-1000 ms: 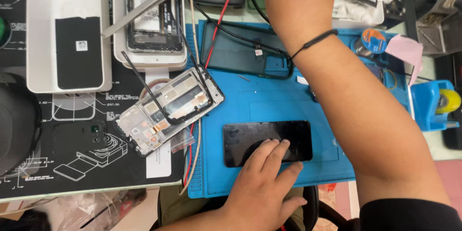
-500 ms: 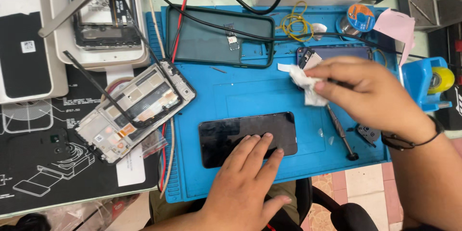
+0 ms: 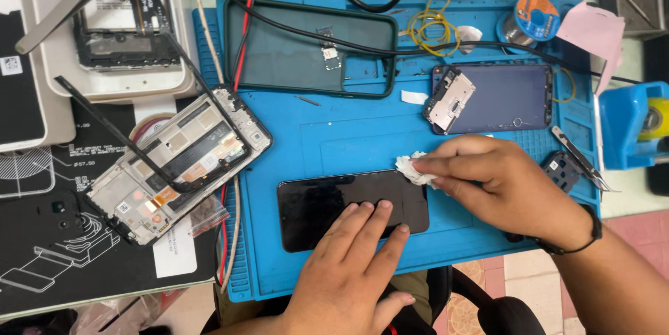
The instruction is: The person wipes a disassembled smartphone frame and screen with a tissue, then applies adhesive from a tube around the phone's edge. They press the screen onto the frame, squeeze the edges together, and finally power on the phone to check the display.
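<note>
Since the frame half a second back, the right hand [image 3: 502,185] has come down from the upper part of the blue mat [image 3: 348,140] to the right end of the black screen panel [image 3: 352,208], bringing the white wad of tissue [image 3: 416,169] with it; a second back that arm was stretched up toward the far side of the table. The left hand [image 3: 348,269] has stayed flat on the panel throughout.

Head view, the only one: the black screen panel lies face up near the front edge of the blue mat, long side across. Left-hand fingers [image 3: 380,220] are spread open and pressed flat on its lower right part, pinning it rather than gripping it. Right-hand fingers [image 3: 453,168] are closed around the white wad of tissue, which touches the panel's upper right corner, just beside the left fingertips.

As a judgement, the wiping looks barely begun: the wad sits only at one corner, and most of the glass, out to the left end, is uncovered and apparently yet to be gone over. Whether the surface is already clean cannot be told from here.

Around it, an opened phone frame [image 3: 181,164] lies tilted at the mat's left edge with a thin black tool across it. A dark green case [image 3: 306,46] sits near the mat's top left, another phone body [image 3: 498,98] to the upper right, and tweezers [image 3: 582,161] just right of the right hand.
</note>
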Demonstrator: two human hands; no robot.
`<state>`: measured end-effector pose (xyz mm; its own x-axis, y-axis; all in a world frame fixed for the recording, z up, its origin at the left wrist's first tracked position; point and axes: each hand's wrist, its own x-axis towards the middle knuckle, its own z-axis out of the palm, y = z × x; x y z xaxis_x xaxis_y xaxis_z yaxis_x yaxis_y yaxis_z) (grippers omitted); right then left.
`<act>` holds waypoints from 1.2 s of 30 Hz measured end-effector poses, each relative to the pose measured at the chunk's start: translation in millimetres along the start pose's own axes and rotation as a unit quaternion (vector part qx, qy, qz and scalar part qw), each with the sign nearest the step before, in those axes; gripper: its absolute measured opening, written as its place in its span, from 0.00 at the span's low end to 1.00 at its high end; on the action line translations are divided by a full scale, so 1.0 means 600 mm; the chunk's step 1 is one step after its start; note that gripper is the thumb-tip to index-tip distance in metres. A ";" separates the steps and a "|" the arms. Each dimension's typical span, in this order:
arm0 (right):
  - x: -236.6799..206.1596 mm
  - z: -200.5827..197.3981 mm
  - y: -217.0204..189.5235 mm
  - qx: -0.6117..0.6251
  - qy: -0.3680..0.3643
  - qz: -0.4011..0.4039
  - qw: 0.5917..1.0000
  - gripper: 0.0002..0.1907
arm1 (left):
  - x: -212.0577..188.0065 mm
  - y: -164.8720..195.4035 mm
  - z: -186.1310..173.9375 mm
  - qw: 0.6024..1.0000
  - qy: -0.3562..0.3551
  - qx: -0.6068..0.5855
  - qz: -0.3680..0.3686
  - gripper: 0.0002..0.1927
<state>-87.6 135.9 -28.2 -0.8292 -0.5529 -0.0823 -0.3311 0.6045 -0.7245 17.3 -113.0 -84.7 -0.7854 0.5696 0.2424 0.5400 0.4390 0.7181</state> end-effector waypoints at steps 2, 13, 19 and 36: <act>0.012 -0.003 0.005 0.008 -0.017 -0.023 1.000 0.17 | 0.001 -0.004 -0.002 1.000 -0.004 0.004 0.006 0.42; 0.094 0.031 -0.041 -0.036 -0.080 -0.118 0.989 0.19 | -0.011 -0.014 -0.016 1.000 0.007 -0.006 0.015 0.44; 0.134 0.075 -0.081 -0.083 -0.090 -0.170 0.978 0.20 | -0.026 -0.022 -0.020 0.999 0.012 -0.022 0.022 0.44; 0.131 0.008 -0.146 -0.047 -0.027 -0.133 0.990 0.19 | -0.034 0.007 -0.043 1.000 -0.005 -0.005 0.013 0.43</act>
<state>-121.4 36.7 25.5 -0.6831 -0.7275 0.0652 -0.5767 0.4825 -0.6592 27.9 -140.9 -70.1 -0.7679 0.5879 0.2544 0.5568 0.4163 0.7188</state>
